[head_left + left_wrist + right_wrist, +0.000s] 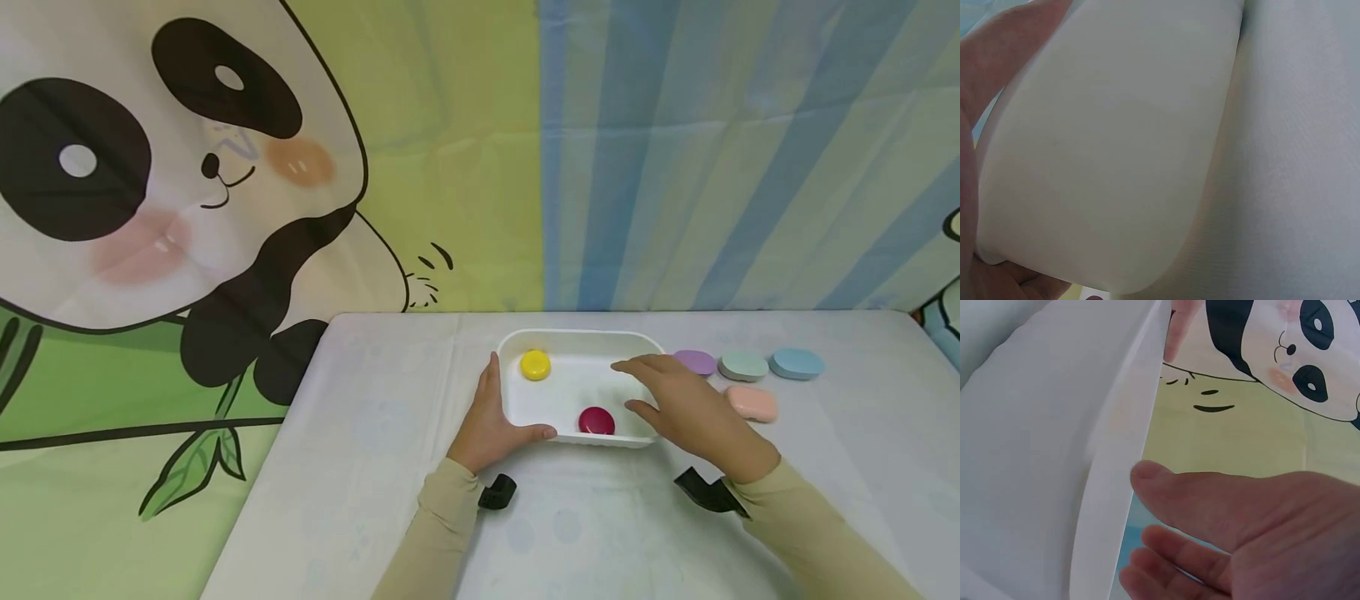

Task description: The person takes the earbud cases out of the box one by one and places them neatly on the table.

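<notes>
A white rectangular tray (581, 383) with rounded corners is in the middle of the head view. My left hand (491, 429) holds its left end, thumb at the front rim and fingers along the left side. The tray's outer wall (1104, 144) fills much of the left wrist view. Inside lie a round yellow piece (536, 365) at the back left and a round dark red piece (597, 421) by the front wall. My right hand (686, 408) hovers over the tray's right end, thumb and fingers apart, nothing between them.
Right of the tray lie soap-like pieces: a purple oval (696, 362) partly behind the right hand, a mint one (743, 366), a blue one (797, 363) and a pink rounded block (752, 403). A printed cloth wall (465, 167) rises behind the white table (360, 433).
</notes>
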A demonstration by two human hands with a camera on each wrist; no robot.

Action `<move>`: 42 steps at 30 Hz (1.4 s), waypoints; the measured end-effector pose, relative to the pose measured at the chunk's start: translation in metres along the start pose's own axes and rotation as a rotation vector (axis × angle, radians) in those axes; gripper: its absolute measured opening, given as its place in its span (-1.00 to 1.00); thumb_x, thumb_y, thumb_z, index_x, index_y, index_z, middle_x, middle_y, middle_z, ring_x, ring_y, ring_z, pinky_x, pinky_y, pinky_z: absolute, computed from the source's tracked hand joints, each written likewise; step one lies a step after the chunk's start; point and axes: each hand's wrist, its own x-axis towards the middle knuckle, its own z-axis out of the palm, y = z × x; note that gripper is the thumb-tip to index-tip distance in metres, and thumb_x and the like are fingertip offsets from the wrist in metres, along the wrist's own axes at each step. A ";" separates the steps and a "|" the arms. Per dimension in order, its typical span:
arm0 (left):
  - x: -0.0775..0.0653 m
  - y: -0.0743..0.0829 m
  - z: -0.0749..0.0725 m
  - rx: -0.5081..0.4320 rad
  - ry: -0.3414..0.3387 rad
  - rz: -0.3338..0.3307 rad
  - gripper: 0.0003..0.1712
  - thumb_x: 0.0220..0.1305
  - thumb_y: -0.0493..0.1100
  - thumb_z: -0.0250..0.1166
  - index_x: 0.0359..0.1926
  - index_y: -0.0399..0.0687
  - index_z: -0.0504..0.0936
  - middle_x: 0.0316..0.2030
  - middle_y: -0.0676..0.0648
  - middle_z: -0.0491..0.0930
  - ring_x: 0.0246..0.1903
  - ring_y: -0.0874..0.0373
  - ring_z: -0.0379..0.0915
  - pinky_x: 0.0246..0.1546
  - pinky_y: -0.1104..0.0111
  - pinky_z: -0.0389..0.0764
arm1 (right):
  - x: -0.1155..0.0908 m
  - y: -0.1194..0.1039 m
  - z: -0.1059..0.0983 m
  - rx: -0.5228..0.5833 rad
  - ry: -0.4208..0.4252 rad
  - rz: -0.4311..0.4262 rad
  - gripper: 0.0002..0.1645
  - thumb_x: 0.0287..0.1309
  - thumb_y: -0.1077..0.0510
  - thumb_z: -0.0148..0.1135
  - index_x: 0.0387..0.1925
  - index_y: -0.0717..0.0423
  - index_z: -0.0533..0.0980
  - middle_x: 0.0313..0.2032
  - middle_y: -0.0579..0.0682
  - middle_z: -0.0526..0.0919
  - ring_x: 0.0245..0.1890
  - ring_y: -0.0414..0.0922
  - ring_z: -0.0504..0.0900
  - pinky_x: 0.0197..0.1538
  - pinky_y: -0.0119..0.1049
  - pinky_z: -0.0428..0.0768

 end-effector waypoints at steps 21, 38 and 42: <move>0.000 0.001 -0.001 0.000 -0.004 -0.001 0.65 -0.21 0.30 0.65 0.62 0.00 -0.33 0.58 -0.08 -0.15 0.51 -0.01 -0.06 0.43 0.05 0.17 | 0.027 0.001 0.020 0.104 -0.292 -0.105 -0.40 -0.03 0.40 0.51 0.12 0.16 0.61 0.07 0.01 0.64 0.15 0.10 0.54 0.13 0.02 0.57; 0.000 0.001 0.000 -0.007 -0.007 0.011 0.66 -0.22 0.30 0.65 0.62 0.00 -0.34 0.58 -0.08 -0.15 0.52 0.02 -0.09 0.44 0.09 0.16 | 0.040 0.011 0.035 0.137 -0.400 -0.245 -0.58 0.05 0.46 0.40 -0.07 0.05 0.73 -0.10 -0.11 0.73 -0.03 -0.04 0.64 0.09 -0.03 0.61; 0.000 0.001 -0.001 -0.010 -0.007 0.005 0.66 -0.22 0.30 0.65 0.62 0.00 -0.34 0.59 -0.07 -0.16 0.52 0.03 -0.10 0.45 0.08 0.15 | 0.040 0.011 0.038 0.157 -0.397 -0.257 -0.59 0.07 0.47 0.38 -0.06 0.06 0.72 -0.11 -0.10 0.72 -0.07 -0.07 0.64 0.05 -0.07 0.62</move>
